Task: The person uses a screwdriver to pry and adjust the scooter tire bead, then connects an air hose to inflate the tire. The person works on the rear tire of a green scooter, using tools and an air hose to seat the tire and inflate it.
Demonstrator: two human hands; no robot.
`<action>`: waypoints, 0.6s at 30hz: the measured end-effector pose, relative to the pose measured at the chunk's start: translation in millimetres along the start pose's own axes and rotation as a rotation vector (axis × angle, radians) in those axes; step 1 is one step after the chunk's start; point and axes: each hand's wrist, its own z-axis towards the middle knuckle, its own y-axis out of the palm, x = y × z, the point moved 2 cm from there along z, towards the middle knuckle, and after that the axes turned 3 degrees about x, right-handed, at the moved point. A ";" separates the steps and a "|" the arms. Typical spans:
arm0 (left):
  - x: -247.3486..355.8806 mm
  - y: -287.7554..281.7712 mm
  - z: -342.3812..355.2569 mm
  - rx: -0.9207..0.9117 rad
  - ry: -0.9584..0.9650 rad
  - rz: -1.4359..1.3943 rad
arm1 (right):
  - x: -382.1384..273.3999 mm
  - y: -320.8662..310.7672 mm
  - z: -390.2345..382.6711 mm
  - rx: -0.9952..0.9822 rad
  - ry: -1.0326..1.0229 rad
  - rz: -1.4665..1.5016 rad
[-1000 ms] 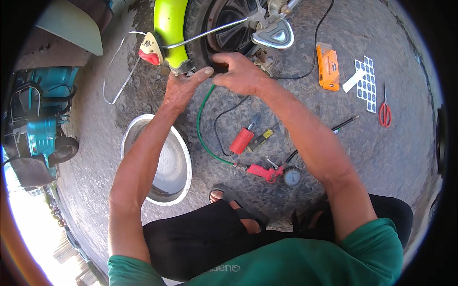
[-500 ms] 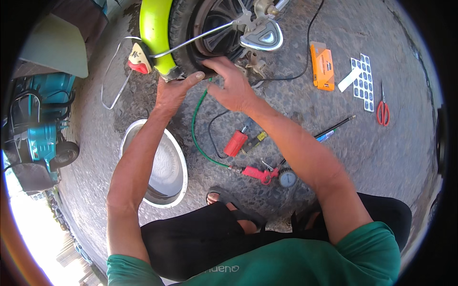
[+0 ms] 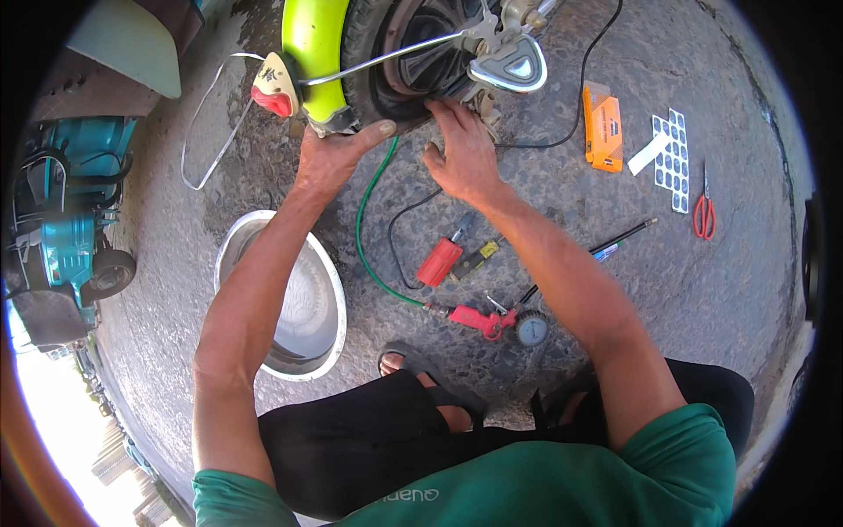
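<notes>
two hands (image 3: 327, 162) (image 3: 467, 162) at one black tire (image 3: 362, 98)

Observed at twelve o'clock, partly out of view: treaded black tyre (image 3: 358, 48) around dark spoked wheel (image 3: 430, 67).

This looks like an open-air repair spot: rough, stony ground (image 3: 667, 307) in daylight, with a vehicle wheel (image 3: 426, 72) at the left hand (image 3: 332, 160) and right hand (image 3: 465, 156). On their near side lie a red inflator gun (image 3: 474, 320) and a pale basin (image 3: 341, 307). Patch sheets (image 3: 676, 176) and red-handled scissors (image 3: 704, 217) lie right of the right hand; a turquoise vehicle (image 3: 70, 244) stands well left of the left hand.
</notes>
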 end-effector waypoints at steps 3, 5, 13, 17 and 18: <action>0.2 -1.7 -0.4 -0.011 -0.001 -0.004 | 2.2 2.8 2.2 -0.018 -0.019 -0.016; 3.3 0.9 -0.4 -0.014 0.008 0.016 | 3.6 3.2 4.4 -0.019 -0.017 -0.002; -2.1 -3.4 0.1 -0.019 -0.035 0.040 | 6.2 3.6 12.0 -0.072 0.018 0.043; -0.5 0.5 -0.7 -0.006 -0.033 0.016 | 7.8 2.5 13.0 -0.073 0.002 -0.003; -0.8 0.0 -0.8 -0.007 -0.023 0.023 | 7.4 2.5 13.0 -0.067 -0.005 -0.011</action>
